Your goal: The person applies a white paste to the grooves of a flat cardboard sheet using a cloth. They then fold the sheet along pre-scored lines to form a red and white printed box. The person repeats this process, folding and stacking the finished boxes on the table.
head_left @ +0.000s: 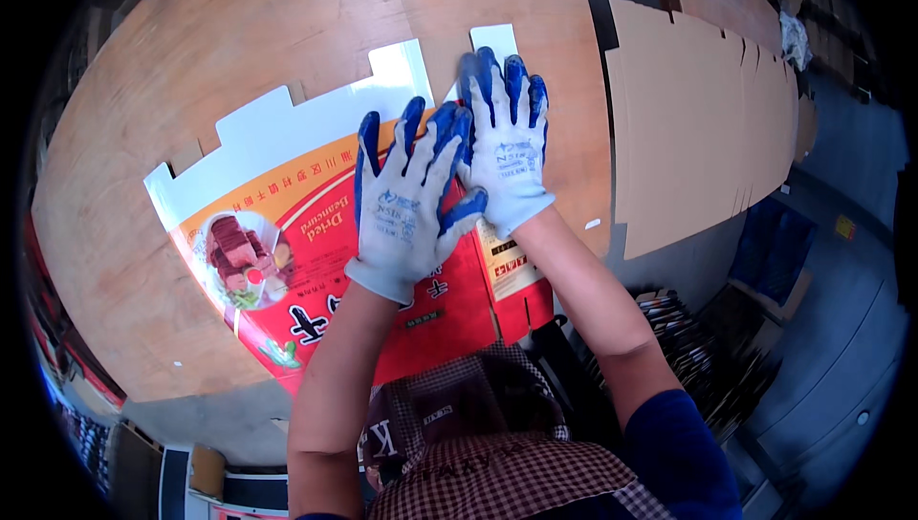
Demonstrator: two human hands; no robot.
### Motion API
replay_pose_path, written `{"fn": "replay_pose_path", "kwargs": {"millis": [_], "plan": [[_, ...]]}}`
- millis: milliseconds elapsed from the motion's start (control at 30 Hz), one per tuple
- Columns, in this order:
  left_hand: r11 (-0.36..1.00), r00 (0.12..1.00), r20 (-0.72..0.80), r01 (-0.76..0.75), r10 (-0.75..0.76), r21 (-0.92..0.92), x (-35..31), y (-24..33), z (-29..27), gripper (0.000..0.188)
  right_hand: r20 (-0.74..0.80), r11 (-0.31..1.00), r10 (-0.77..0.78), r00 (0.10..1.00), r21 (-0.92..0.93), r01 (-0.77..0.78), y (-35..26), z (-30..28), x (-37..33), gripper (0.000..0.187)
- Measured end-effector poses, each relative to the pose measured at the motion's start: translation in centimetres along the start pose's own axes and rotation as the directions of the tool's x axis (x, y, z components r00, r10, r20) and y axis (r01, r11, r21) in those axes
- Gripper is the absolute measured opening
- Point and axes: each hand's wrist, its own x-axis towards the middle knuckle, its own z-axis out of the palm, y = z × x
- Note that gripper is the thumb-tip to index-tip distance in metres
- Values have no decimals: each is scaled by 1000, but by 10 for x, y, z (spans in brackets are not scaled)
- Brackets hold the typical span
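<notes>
A flat printed carton sheet point(316, 200), red and orange with white cut-out tabs and a food picture, lies in front of me on the table. My left hand point(397, 209), in a white glove with blue fingertips, rests on its printed face with the fingers spread. Just to the right, my right hand point(507, 142) wears a matching glove and lies flat over the sheet's narrow side panel point(512, 276). The index finger of my left hand comes close to the right glove. A white tab point(492, 37) shows beyond my right fingertips. Both palms hide parts of the print.
Under the carton is a wooden tabletop point(296, 23). A large plain brown cardboard sheet point(703, 128) stands off its right edge. Below that are stacked cardboard pieces point(684, 348) and a blue crate point(773, 250). My checked apron point(497, 472) meets the near side.
</notes>
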Motion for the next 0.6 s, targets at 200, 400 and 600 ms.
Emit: {"fn": "replay_pose_path", "kwargs": {"millis": [200, 400, 600], "plan": [[997, 999, -37, 11, -9, 70, 4, 0, 5, 67, 91, 995, 101, 991, 10, -102, -17, -10, -20, 80], [986, 999, -38, 9, -3, 164, 3, 5, 10, 63, 81, 979, 165, 983, 103, -173, -31, -25, -91, 73], [981, 996, -91, 17, 1, 192, 1, 4, 14, 66, 154, 975, 179, 972, 104, -196, -42, -39, -206, 66]]}}
